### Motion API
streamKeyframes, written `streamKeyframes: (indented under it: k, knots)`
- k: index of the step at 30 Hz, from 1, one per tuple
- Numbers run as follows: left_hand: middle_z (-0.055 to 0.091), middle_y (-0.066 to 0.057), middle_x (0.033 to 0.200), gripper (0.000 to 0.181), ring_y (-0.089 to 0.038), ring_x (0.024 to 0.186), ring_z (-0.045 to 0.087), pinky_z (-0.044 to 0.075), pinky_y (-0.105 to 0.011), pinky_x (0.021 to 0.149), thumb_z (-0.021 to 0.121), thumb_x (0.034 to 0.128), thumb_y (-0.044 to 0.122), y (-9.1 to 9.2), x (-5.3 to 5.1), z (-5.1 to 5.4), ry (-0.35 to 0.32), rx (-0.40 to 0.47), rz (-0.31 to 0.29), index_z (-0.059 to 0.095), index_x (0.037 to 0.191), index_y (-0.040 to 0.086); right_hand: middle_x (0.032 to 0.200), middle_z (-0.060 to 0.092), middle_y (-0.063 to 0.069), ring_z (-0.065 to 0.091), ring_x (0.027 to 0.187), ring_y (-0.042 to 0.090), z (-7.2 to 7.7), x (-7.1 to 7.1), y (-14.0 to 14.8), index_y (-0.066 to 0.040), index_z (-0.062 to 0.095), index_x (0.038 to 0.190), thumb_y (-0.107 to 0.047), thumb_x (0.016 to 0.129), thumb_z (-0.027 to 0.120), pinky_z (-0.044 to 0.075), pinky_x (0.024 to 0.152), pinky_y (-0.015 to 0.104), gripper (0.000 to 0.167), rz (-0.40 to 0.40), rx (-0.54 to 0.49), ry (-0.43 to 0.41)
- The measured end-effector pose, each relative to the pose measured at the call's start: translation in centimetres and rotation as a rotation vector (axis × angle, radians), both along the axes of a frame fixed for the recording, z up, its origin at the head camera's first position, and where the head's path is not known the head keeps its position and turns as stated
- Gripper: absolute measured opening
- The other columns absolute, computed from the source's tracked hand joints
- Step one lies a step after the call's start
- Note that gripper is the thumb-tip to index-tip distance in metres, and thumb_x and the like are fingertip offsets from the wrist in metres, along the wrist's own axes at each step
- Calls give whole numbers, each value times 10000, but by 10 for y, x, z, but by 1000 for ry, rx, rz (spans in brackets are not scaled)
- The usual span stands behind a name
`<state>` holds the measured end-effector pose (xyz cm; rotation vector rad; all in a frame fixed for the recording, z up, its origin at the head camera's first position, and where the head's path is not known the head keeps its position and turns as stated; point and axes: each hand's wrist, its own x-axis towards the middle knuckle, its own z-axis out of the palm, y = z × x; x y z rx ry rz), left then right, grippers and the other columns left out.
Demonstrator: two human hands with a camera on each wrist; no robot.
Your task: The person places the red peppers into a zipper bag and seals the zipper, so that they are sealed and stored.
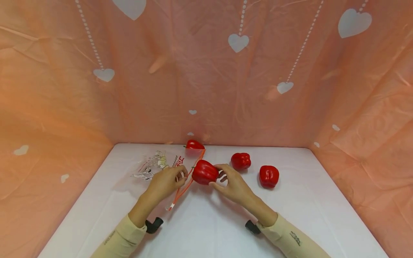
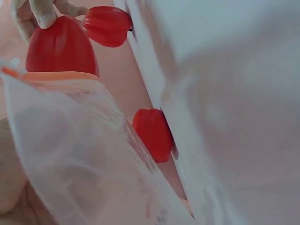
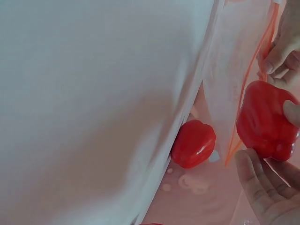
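My right hand (image 1: 236, 185) grips a red bell pepper (image 1: 204, 173) by its blunt end, stem pointing left. The pepper is at the orange-edged mouth of a clear printed zip bag (image 1: 145, 175). At that mouth, my left hand (image 1: 165, 181) pinches the bag's edge, which shows in the right wrist view beside the held pepper (image 3: 265, 117). The left wrist view has the bag's film (image 2: 79, 140) in front of the lower part of the pepper (image 2: 63, 49); whether it has passed inside I cannot tell.
Behind the bag's far corner lies one red bell pepper (image 1: 195, 144). Two more, a nearer one (image 1: 269, 176) and a farther one (image 1: 240, 161), rest to the right on the white table (image 1: 206, 229). Orange curtains with hearts (image 1: 206, 89) enclose the back and sides.
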<state>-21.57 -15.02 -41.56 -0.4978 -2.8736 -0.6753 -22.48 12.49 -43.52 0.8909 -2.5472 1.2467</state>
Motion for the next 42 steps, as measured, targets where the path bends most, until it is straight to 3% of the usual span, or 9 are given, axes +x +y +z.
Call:
streamKeyframes:
  k: [6, 13, 23, 32, 42]
  knots:
    - [654, 110, 751, 98, -70, 667, 569, 460, -285, 547, 788, 942, 144, 1, 0, 0, 52, 3, -16, 727, 992, 202, 1237, 706, 104, 700, 990, 277, -3, 0, -1, -9, 630, 1360, -134, 898, 877, 635, 853, 443, 538, -8, -11, -7]
    - [665, 103, 763, 96, -66, 640, 548, 452, -277, 531, 777, 951, 135, -1, 1, 2, 67, -2, -7, 728, 1012, 192, 1242, 701, 99, 709, 1011, 306, -3, 1, -2, -12, 623, 1368, -131, 892, 880, 634, 869, 434, 554, -10, -2, -43]
    - [680, 80, 795, 90, -72, 638, 552, 458, -262, 531, 785, 941, 128, -1, 2, 4, 127, 7, 6, 728, 990, 178, 1219, 703, 91, 708, 973, 245, -8, 3, -5, -9, 635, 1345, -138, 890, 887, 634, 856, 400, 537, -11, 15, -59]
    - [692, 50, 818, 92, -112, 667, 572, 481, -263, 538, 780, 952, 132, -4, 1, 8, 156, 51, 25, 724, 1017, 164, 1210, 706, 72, 707, 992, 215, -10, 1, -10, -40, 620, 1364, -163, 907, 869, 618, 859, 320, 535, 1, 10, -174]
    - [714, 52, 876, 114, -132, 793, 656, 573, -324, 709, 788, 975, 128, -14, -6, 9, 162, 157, -92, 718, 1065, 138, 1174, 703, 75, 702, 1017, 233, -13, -1, -19, -38, 605, 1301, -131, 910, 861, 626, 853, 319, 476, -11, -60, -330]
